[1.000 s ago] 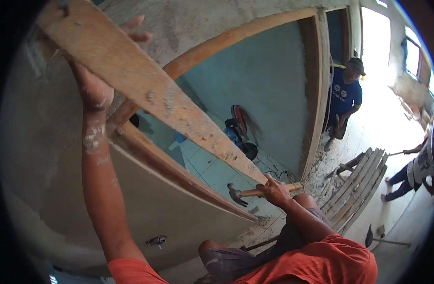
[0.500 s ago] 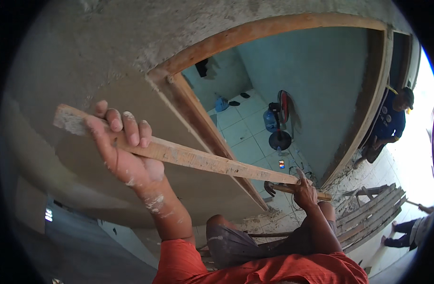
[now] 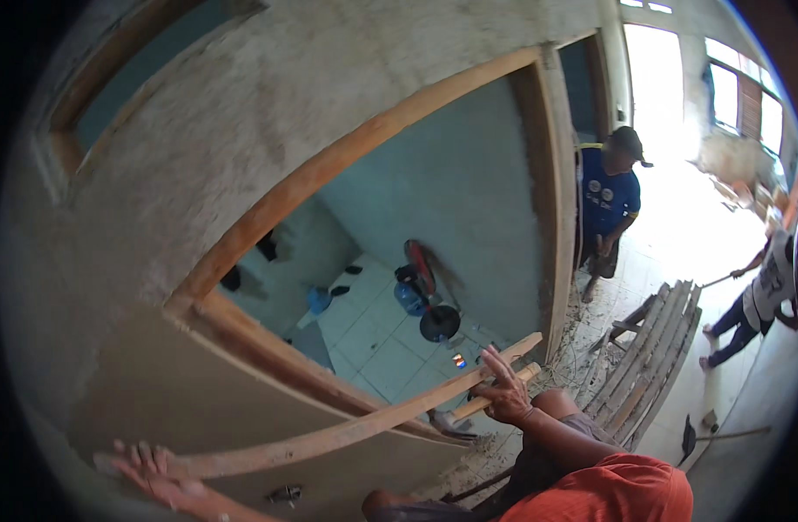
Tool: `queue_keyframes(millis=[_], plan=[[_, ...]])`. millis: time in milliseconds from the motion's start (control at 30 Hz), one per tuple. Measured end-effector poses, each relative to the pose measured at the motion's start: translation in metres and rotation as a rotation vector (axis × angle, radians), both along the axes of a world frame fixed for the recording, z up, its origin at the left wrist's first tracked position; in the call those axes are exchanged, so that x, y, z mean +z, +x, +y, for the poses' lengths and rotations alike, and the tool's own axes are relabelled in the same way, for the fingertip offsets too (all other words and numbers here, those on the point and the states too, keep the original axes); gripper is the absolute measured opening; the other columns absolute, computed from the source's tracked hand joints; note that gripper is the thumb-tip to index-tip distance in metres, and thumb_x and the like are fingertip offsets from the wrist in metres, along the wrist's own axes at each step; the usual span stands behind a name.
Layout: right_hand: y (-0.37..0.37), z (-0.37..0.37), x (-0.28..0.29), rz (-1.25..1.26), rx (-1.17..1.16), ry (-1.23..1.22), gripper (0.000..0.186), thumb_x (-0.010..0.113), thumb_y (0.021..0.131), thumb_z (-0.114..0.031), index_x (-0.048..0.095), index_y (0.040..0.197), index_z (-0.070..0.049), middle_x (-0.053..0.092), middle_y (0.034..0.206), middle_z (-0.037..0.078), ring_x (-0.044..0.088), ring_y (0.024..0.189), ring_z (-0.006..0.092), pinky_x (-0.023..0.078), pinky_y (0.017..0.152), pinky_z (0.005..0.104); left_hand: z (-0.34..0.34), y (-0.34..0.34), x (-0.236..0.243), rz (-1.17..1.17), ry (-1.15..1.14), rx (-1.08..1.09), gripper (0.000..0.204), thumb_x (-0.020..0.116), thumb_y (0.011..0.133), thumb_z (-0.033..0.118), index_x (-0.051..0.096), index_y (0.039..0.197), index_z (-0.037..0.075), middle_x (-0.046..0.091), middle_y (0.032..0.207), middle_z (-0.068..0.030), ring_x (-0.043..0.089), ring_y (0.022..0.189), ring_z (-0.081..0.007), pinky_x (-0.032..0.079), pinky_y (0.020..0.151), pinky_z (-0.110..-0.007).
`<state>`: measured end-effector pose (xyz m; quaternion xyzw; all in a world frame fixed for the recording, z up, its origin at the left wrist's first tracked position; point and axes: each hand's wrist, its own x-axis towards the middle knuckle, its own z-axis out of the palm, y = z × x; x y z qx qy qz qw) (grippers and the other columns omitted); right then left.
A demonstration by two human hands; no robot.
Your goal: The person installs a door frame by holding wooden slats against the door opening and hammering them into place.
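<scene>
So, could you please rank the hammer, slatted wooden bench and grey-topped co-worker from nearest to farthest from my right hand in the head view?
1. Hammer: in your right hand.
2. Slatted wooden bench: right of that hand.
3. Grey-topped co-worker: farther right, beyond the bench.

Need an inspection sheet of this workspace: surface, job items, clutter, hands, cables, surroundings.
Surface: tiled floor inside the opening; debris beside the frame's right post.
Job items: long wooden strip, slanting up to the right; hammer near its right end.
Clutter: blue bottle and lit phone on the floor.
Hands: left hand grips the strip's left end; right hand holds the hammer, some fingers extended by the strip.
Cables: none clearly made out; details too small.
Surroundings: wooden frame, slatted bench, person in blue, second person far right.
</scene>
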<state>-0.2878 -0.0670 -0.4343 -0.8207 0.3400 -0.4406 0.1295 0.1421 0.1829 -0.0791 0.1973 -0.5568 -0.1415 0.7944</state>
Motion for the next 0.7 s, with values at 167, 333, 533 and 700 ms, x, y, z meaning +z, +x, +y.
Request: queue_keyframes(millis=[167,333,533,700], plan=[[-0.007,0.017,0.029,0.098,-0.198,-0.008,0.070,0.077,0.062,-0.002,0.073,0.122,-0.038,0.032,0.160,0.014,0.047,0.140,0.0381,0.058,0.083,0.0362,0.013,0.027,-0.020,0.130,-0.169,0.291,0.039,0.049,0.104,0.045,0.057,0.119,0.010,0.056,0.082,-0.0007,0.054,0.073,-0.0136,0.045,0.062,-0.028],[0.009,0.012,0.053,-0.444,-0.022,0.172,0.040,0.077,0.087,-0.018,0.069,0.126,-0.013,0.064,0.109,0.008,0.067,0.083,0.0152,0.057,0.069,0.0293,-0.013,-0.013,-0.030,0.291,-0.334,0.285,0.033,0.054,0.103,0.047,0.061,0.105,0.014,0.064,0.078,0.0021,0.055,0.064,-0.0111,0.046,0.055,-0.026],[0.048,-0.026,0.156,-1.296,0.440,0.435,0.068,0.057,0.104,-0.034,0.031,0.153,0.004,0.069,0.117,0.020,0.071,0.074,0.0157,0.046,0.046,0.0199,-0.067,-0.033,-0.070,0.333,-0.481,0.326,0.040,0.061,0.096,0.056,0.059,0.101,0.016,0.057,0.074,0.0066,0.052,0.065,-0.0121,0.046,0.058,-0.025],[0.054,-0.050,0.239,-1.363,0.240,0.406,0.076,0.061,0.102,-0.035,0.026,0.155,0.005,0.067,0.122,0.020,0.074,0.085,0.0211,0.046,0.042,0.0198,-0.110,-0.046,-0.085,0.777,-0.593,0.087,0.037,0.053,0.099,0.046,0.054,0.102,0.009,0.044,0.083,-0.0028,0.048,0.075,-0.0139,0.042,0.063,-0.025]])
